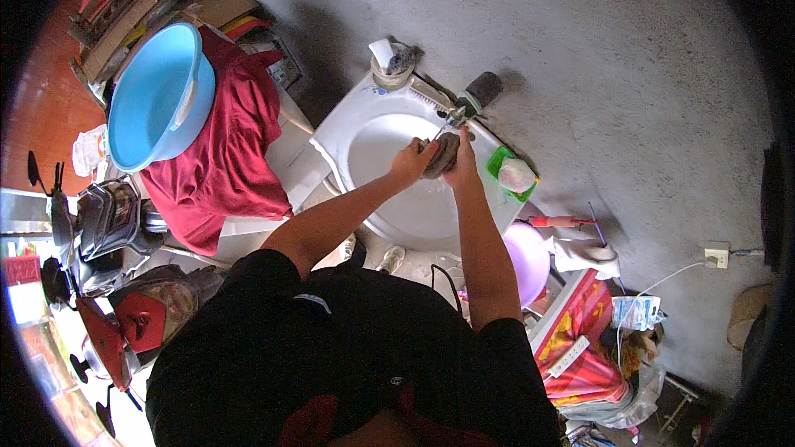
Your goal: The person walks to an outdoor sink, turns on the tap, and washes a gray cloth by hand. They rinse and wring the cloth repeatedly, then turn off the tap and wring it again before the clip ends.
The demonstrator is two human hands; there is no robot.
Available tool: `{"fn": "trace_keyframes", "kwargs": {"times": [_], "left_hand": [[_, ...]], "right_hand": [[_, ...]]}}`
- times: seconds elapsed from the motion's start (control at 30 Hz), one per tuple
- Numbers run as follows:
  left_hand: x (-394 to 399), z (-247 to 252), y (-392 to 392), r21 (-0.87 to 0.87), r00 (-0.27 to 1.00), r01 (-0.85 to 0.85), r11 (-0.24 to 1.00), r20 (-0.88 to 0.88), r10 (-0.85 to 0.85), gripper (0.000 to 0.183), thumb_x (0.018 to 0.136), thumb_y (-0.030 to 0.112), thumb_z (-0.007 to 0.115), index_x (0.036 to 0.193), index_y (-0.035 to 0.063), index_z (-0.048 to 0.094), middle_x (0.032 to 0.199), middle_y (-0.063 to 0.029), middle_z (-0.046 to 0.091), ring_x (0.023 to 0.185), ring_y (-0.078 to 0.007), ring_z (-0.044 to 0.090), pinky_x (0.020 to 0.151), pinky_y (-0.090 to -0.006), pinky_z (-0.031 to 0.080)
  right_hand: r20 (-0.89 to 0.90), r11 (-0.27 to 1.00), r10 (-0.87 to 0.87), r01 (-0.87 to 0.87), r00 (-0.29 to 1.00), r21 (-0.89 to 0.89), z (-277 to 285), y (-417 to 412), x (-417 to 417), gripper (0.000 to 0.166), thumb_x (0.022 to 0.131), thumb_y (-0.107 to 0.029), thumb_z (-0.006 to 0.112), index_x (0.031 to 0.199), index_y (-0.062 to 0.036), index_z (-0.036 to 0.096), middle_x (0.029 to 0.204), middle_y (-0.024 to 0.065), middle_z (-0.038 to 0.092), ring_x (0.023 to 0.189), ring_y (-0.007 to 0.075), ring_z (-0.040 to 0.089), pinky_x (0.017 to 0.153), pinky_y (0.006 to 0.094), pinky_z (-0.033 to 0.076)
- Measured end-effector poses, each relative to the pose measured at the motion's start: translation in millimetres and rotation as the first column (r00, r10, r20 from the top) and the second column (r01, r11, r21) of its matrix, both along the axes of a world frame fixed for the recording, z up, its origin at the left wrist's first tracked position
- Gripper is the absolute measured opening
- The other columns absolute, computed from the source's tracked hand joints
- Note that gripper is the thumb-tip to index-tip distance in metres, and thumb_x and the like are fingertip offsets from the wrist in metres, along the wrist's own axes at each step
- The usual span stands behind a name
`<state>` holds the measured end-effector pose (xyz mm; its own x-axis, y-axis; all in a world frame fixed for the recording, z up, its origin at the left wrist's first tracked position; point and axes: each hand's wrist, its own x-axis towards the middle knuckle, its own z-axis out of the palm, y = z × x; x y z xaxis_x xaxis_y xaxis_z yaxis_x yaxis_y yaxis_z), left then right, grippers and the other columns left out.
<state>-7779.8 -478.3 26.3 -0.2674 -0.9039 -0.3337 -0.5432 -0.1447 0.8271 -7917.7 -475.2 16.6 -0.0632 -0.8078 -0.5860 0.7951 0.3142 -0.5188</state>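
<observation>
Both my hands hold a bunched grey-brown cloth (pixel 441 156) over a white washbasin (pixel 397 211), close under its metal faucet (pixel 456 117). My left hand (pixel 410 162) grips the cloth from the left, and my right hand (pixel 461 161) has its other side. On the basin's back rim lies a white brush (pixel 430 94), near a glass jar (pixel 391 77) with a white item and a dark scrubber at its mouth. A green soap dish (pixel 495 161) holding a pale, rounded lump (pixel 516 175) rests on the right rim. Whether water runs is unclear.
Left of the basin, a blue plastic tub (pixel 149 99) stands on a dark red cloth (pixel 230 155). A lilac basin (pixel 526 264) is low at the right, beside a red patterned cover with a white power strip (pixel 568 356). A grey wall rises behind the washbasin.
</observation>
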Motion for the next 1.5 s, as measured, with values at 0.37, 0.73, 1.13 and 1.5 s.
{"fn": "trace_keyframes", "kwargs": {"times": [0.37,0.73,1.13,1.5], "left_hand": [[33,7,-16,0.665,0.882,-0.187,0.723,-0.211,0.422,0.045,0.081,0.039,0.06,0.116,0.0143,0.046,0.096,-0.0039,0.058,0.081,-0.017,0.056,0.065,-0.0305,0.046],[75,-25,-54,0.792,0.742,0.147,0.592,-0.484,0.464,0.038,0.078,0.036,0.064,0.105,0.0101,0.056,0.101,-0.0056,0.059,0.096,-0.0245,0.055,0.08,-0.0423,0.045],[-17,-49,-183,-0.54,0.887,0.462,0.704,0.264,-0.379,0.025,0.076,0.011,0.056,0.101,0.0056,0.058,0.102,-0.0146,0.059,0.095,-0.0316,0.056,0.077,-0.0416,0.047],[-78,-68,-245,-0.22,0.323,0.944,0.247,0.777,-0.54,0.051,0.07,0.004,0.061,0.119,0.0066,0.045,0.105,-0.0145,0.054,0.098,-0.0314,0.057,0.075,-0.0377,0.052]], "right_hand": [[0.075,0.986,0.151,-0.144,0.986,-0.086,-27,31,9,0.026,0.083,-0.013,0.056,0.106,-0.0013,0.054,0.105,0.0109,0.058,0.093,0.0252,0.059,0.087,0.0413,0.045],[-0.978,0.896,0.088,-0.443,0.189,-0.005,-64,-1,78,0.064,0.077,-0.004,0.059,0.134,-0.0122,0.031,0.107,0.0102,0.052,0.093,0.0194,0.054,0.074,0.0289,0.047],[-0.846,0.941,-0.276,-0.307,-0.456,-0.141,-89,-94,132,0.041,0.081,-0.018,0.055,0.117,-0.0008,0.045,0.115,0.0193,0.049,0.106,0.0387,0.044,0.09,0.0453,0.034],[-0.9,0.983,-0.18,-0.111,-0.396,-0.147,-105,-121,109,0.05,0.073,-0.005,0.062,0.12,-0.0034,0.044,0.125,0.0164,0.039,0.116,0.0387,0.036,0.099,0.0482,0.029]]}}
